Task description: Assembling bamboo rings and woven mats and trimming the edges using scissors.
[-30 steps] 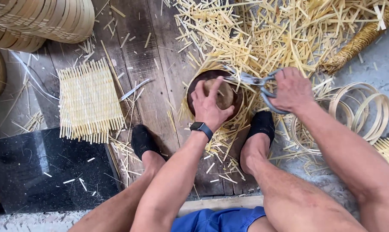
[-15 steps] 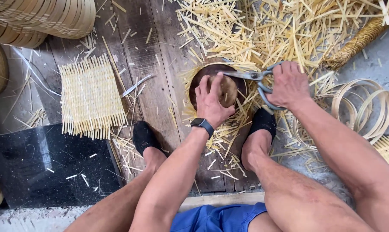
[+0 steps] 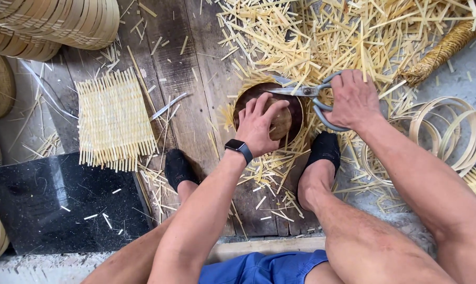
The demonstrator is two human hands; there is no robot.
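I am pressing my left hand (image 3: pixel 259 123) flat on a round brown mould (image 3: pixel 269 110) that sits just above the middle of the frame, with the fringe of a woven bamboo piece (image 3: pixel 227 113) sticking out around its rim. My palm is spread over the top, fingers splayed, not clenched, so that the mould is pinning the weave down, I judge, while the edge is being cut. My right hand (image 3: pixel 353 100) is gripping the handles of big grey scissors (image 3: pixel 306 93), and the blades are pointing left across the upper rim of the mould (whether they are parted I cannot tell from here). My feet in black socks (image 3: pixel 322 150) are resting on either side below it, bracing the work on the wooden boards (image 3: pixel 196 79). Yellow bamboo offcuts (image 3: pixel 322 37) are piling up in the upper right. A flat woven mat (image 3: pixel 114 118) is lying to the left, above a black slab (image 3: pixel 53 205). Bamboo hoops (image 3: pixel 459 131) are lying at the right edge, and stacked baskets (image 3: pixel 53 21) are filling the upper left.
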